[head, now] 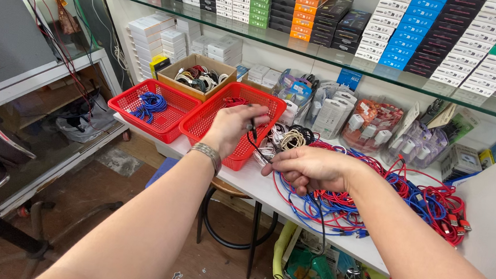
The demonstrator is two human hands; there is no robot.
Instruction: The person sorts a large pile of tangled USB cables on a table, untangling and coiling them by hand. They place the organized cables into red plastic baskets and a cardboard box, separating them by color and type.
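Observation:
My left hand [234, 127], with a metal bracelet on the wrist, is raised over the near red basket [205, 121] and pinches the plug end of a thin black cable [253, 140]. My right hand [310, 168] rests on the white table [256, 187], fingers closed around the same black cable, whose tail hangs over the table edge. Beside and under my right hand lies a tangled pile of red and blue cables [398, 197]. Coiled white and black cables [287, 138] lie between the hands.
A second red basket [136, 113] holds blue cable. Behind it stands a cardboard box [196, 76] of coiled cables. Bagged chargers [374, 128] line the wall. A glass shelf [327, 51] carries stacked small boxes. A yellow-green bin [314, 271] sits under the table.

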